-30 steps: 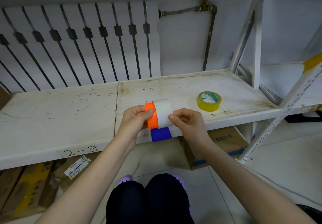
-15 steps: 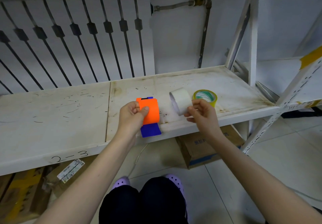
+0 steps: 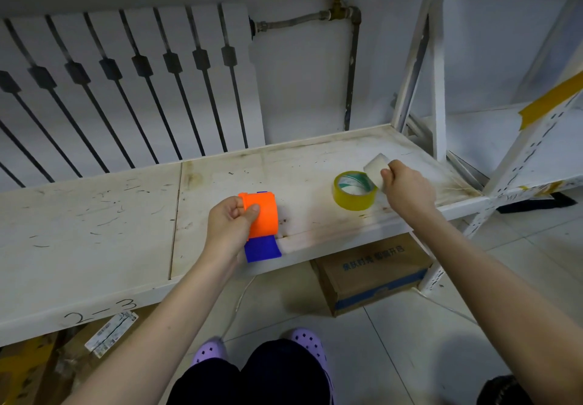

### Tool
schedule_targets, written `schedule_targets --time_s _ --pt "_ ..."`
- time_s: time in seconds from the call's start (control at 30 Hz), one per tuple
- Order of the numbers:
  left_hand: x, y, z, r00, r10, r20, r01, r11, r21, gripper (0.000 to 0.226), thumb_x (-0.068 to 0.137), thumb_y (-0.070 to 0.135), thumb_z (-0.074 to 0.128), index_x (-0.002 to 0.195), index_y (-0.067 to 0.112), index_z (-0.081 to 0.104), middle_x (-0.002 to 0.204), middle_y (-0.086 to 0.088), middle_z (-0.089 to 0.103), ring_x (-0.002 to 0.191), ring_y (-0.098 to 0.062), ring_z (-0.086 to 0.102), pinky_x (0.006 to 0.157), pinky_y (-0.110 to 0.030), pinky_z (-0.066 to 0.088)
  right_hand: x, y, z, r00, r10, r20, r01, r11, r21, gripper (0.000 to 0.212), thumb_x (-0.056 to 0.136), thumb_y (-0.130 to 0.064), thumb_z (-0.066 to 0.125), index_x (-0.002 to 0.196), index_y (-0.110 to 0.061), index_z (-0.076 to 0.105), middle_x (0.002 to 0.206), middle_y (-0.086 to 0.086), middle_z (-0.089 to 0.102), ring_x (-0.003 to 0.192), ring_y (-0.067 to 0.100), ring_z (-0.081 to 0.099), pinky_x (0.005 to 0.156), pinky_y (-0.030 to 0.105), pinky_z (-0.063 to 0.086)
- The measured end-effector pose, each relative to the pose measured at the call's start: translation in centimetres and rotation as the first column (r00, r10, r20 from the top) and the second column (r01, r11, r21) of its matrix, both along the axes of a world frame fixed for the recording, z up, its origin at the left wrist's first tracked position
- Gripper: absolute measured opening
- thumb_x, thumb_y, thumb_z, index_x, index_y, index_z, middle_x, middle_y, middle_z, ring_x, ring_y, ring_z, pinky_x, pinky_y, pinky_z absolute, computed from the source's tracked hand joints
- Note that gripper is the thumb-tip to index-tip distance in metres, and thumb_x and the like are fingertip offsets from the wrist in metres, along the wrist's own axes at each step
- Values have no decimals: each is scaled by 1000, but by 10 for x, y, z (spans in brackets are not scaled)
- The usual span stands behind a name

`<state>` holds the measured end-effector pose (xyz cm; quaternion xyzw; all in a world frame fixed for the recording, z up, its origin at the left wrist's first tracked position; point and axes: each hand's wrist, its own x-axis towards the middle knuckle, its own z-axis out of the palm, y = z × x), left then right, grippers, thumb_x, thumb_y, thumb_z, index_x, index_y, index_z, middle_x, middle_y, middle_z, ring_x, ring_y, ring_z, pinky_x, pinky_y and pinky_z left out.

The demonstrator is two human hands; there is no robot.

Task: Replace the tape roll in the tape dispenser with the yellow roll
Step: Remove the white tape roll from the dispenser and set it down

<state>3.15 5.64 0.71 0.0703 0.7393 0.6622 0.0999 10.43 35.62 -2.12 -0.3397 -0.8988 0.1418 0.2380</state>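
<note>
Storeroom or stockroom. A white metal shelf, scuffed and stained, ran across mid-frame, with "2-3" handwritten on its front edge at lower left. Slotted-angle racking uprights stood at right. Cardboard cartons sat on the tiled floor under the shelf. A radiator and a valved pipe lined the upper wall.

dispenser left of roll, on shelf
</note>
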Motion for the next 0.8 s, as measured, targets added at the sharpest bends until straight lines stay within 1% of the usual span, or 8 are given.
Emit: schedule_targets --time_s 0.13,0.23,0.33,0.47,0.57,0.67,0.73,0.8 --pt "-8 3 0 1000 15 -3 -15 1000 -8 8 90 13 57 93 8 52 91 -15 54 84 -23 49 61 -29 40 -8 19 -11 990 84 115 -88 996 29 26 96 -25 38 100 -7 57 107 23 59 91 42 56 72 41 44" --pt "-12 5 0 1000 17 -18 -18 999 -31 6 91 14 56 92 11 51 91 -12 54 84 -23 48 63 -30 39 -8 28 -18 995 61 85 -60 998 -11 26 95 -18 39 104 -1 56 119 27 51 94 45 54 81 45 45" --pt "-13 8 0 1000 28 -12 -28 999 -30 7 92 13 55 89 8 53 89 -14 58 83 -24 52 61 -29 42 -9 35 -21 997 35 67 -32 998 -46 24 95 -12 38 108 1 53 124 27 44 97 46 52 87 48 45" --pt "-13 10 0 999 41 8 -41 999 -16 4 92 13 56 91 9 56 89 -7 61 82 -20 55 61 -26 44 -9 45 -23 998 -8 67 17 990 -141 24 90 -6 42 111 -1 54 133 22 36 103 44 51 93 45 44" --pt "-13 12 -1 999 41 7 -41 999 -27 6 92 13 55 86 12 55 89 -7 62 82 -21 56 61 -27 44 -9 45 -27 994 23 110 1 977 -214 24 88 -5 44 109 -5 55 133 19 37 99 42 54 89 42 45" --pt "-11 14 0 1000 28 5 -28 999 -33 12 92 14 55 80 16 54 85 -3 62 77 -16 57 60 -25 44 -6 42 -33 992 48 118 -24 980 -196 27 83 0 47 108 -4 56 130 20 42 104 39 52 95 42 43" --pt "-9 15 0 1000 20 -2 -20 999 -30 13 92 12 54 80 16 55 83 -1 62 74 -14 57 59 -24 44 -5 35 -32 996 41 75 -30 989 -143 35 80 4 50 114 -2 54 129 21 47 114 38 46 98 42 41" --pt "-8 16 0 1000 14 -9 -14 1000 -26 11 92 12 54 82 14 56 83 -2 62 74 -14 57 58 -24 43 -7 22 -23 996 82 -25 -83 994 -73 34 81 4 52 115 -1 53 124 18 53 115 35 47 96 41 42"
